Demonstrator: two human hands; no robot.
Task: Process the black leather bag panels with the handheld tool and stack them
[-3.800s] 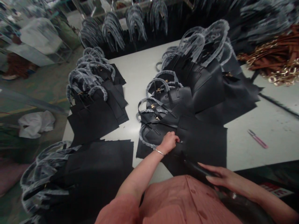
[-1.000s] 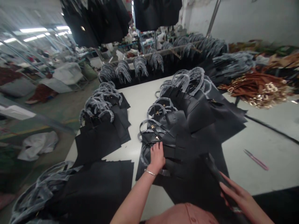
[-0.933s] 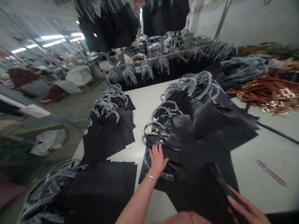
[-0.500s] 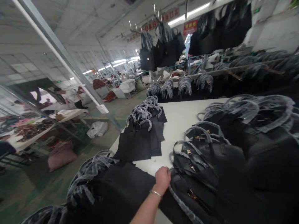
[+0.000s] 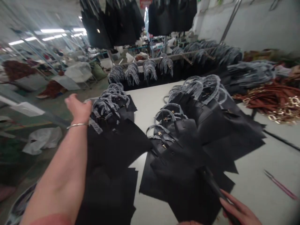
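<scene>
At the left, my left hand [image 5: 78, 107], with a bangle at the wrist, is closed on the end of a plastic-wrapped handle [image 5: 104, 104]. A black bag panel [image 5: 117, 140] spreads over the left pile beside it. Near the bottom right, my right hand [image 5: 239, 211] is wrapped round a dark strap-like piece [image 5: 212, 184], whose far end lies on the middle pile of black bag panels [image 5: 180, 156]. These panels carry wrapped handles and small gold fittings.
Pink-handled tweezers [image 5: 280, 185] lie on the white table [image 5: 253, 162]. Brown straps with gold buckles [image 5: 276, 100] are heaped at the right. Black bags [image 5: 124, 23] hang above; a rack of wrapped handles [image 5: 150, 69] stands behind. Some skin shows at the bottom edge, owner unclear.
The view has swung right. My left hand has moved from the middle pile to the left pile, where a black panel now lies. My right hand has come into view holding the dark piece.
</scene>
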